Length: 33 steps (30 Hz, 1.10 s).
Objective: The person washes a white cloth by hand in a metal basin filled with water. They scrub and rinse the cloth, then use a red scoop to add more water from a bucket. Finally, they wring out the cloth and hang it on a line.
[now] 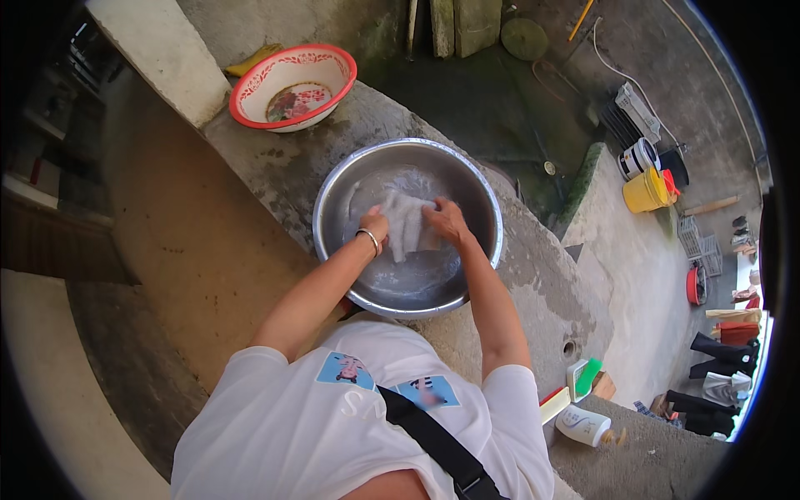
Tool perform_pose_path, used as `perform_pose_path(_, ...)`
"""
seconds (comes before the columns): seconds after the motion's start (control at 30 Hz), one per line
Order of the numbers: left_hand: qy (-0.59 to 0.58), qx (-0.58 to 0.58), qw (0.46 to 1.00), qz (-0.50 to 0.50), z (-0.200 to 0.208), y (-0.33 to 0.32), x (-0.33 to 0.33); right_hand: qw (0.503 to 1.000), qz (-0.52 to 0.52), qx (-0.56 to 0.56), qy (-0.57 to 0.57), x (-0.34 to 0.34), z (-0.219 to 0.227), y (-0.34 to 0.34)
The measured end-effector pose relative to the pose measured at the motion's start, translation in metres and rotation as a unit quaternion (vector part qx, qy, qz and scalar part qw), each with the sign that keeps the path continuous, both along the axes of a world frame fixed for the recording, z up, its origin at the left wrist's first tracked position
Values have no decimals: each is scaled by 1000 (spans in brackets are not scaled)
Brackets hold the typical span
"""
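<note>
A wide metal basin stands on a concrete ledge in front of me, with some water inside. Over the water I hold a wet, light grey cloth spread between both hands. My left hand, with a bracelet at the wrist, is closed on the cloth's left edge. On the opposite edge, my right hand grips the cloth with bent fingers. The cloth's lower end hangs down toward the water.
A red-rimmed enamel basin sits on the ledge at the far left. Near my right elbow are a white pump bottle and a green brush. A yellow bucket stands farther right. Clothes hang at the right edge.
</note>
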State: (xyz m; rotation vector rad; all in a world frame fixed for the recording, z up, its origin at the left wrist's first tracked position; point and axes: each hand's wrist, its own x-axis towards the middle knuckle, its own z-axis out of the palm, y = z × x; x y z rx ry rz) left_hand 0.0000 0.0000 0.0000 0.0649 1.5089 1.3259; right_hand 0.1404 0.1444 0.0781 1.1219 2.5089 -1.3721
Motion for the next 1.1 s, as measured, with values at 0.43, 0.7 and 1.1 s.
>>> perform_pose_path(0.43,-301,151,940,-48,117,-3,12,928,-62,181,321,-20,96,-129)
perform_pose_path(0.7,-140,330,926,-119,35,20,7,879,-46,243,408,-34,93,-111)
perform_pose_path(1.1,-146,43,984,88,128,4,30,921,-103,373,50,-22,27,-21)
